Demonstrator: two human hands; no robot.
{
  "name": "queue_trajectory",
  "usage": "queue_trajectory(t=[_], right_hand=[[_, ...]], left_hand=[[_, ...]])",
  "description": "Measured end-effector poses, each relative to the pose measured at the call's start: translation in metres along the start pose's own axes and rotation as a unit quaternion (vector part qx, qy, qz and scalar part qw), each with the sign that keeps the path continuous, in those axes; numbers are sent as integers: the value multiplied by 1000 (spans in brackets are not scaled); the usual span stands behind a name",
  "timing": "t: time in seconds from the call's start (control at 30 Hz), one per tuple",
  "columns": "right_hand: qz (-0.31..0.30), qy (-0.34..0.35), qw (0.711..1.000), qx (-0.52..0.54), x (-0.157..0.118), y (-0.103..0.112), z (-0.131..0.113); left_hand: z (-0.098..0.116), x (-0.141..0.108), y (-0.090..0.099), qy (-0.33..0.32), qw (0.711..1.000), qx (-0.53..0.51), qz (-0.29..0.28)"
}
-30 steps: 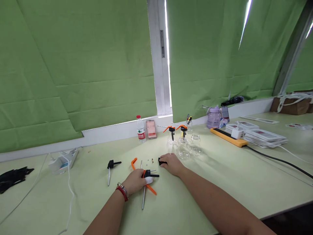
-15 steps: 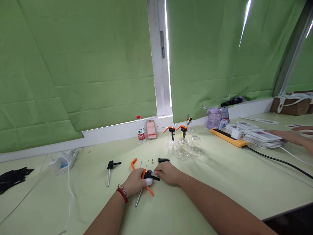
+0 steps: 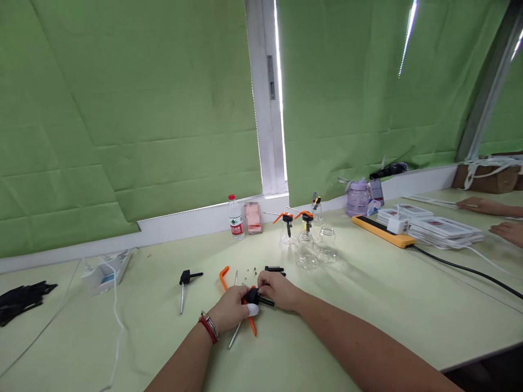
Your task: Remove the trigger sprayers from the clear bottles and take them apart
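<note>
My left hand (image 3: 232, 309), with white tape on the thumb, is closed around a black plastic nozzle head (image 3: 253, 295). A black stem sticks out of it to the right. Below that hand show an orange lever (image 3: 252, 325) and a metal tube (image 3: 235, 336); how they join the head is hidden. The fingertips of my right hand (image 3: 281, 291) pinch together against the head's upper side, hiding whatever is between them. Just beyond lie black comb-toothed pieces (image 3: 274, 269), a loose orange lever (image 3: 223, 276) and tiny bits (image 3: 250, 272). Another black head with tube (image 3: 185, 277) lies left.
Glass jars (image 3: 306, 256) stand behind my hands, near assembled orange-lever heads (image 3: 287, 218). At the back are a water bottle (image 3: 236, 220) and a purple jug (image 3: 357, 200). A yellow power strip (image 3: 382, 231), stacked white frames (image 3: 449, 231) and another person's hands (image 3: 509, 231) are right.
My right fingertips have come in from the side to press against the black head, which has turned slightly in my left hand. The other person's hands have moved away from the stack.
</note>
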State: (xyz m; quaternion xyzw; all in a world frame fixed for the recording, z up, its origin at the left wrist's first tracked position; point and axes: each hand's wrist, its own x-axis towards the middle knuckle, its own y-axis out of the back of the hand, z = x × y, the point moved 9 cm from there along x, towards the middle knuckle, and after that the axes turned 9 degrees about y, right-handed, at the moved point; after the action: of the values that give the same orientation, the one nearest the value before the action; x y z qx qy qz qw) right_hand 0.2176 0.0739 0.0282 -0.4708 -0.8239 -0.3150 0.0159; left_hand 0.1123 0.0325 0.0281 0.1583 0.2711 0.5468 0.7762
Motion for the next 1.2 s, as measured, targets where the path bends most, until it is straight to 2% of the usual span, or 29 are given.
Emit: queue_trajectory(t=[0.1, 0.17, 0.27, 0.4, 0.47, 0.6, 0.67, 0.83, 0.93, 1.03, 1.13, 1.2], right_hand=[[-27, -8, 994, 109, -2, -4, 1], [-45, -3, 989, 141, -3, -7, -1], [-67, 10, 990, 127, -6, -10, -6], [-88, 19, 991, 104, -10, -15, -14], [-94, 21, 992, 82, -12, -17, -18], [-89, 13, 994, 68, -16, -19, -21], [-90, 20, 993, 73, -17, -21, -24], [-100, 39, 992, 73, -17, -22, -25], [-101, 28, 992, 69, -15, -21, -19], [-94, 13, 993, 76, -15, -19, -12], [-86, -8, 993, 76, -14, -17, -5], [-80, -14, 994, 70, -14, -17, -3]], left_hand=[[0, 0, -2, -3, 1000, -3, 9], [0, 1, -2, -7, 1000, -13, 20], [1, 1, -2, -9, 998, -52, 22], [6, 0, -4, -26, 992, -126, -4], [4, 1, -1, -15, 990, -139, 3], [-8, 3, 10, 47, 989, -124, 60], [-8, 4, 13, 40, 990, -118, 72], [-7, 7, 14, 1, 994, -98, 49], [-9, 8, 30, -28, 993, -35, 109], [-14, 5, 59, -34, 973, 28, 229], [-28, -2, 89, 36, 933, 67, 352], [-33, -5, 98, 89, 907, 114, 395]])
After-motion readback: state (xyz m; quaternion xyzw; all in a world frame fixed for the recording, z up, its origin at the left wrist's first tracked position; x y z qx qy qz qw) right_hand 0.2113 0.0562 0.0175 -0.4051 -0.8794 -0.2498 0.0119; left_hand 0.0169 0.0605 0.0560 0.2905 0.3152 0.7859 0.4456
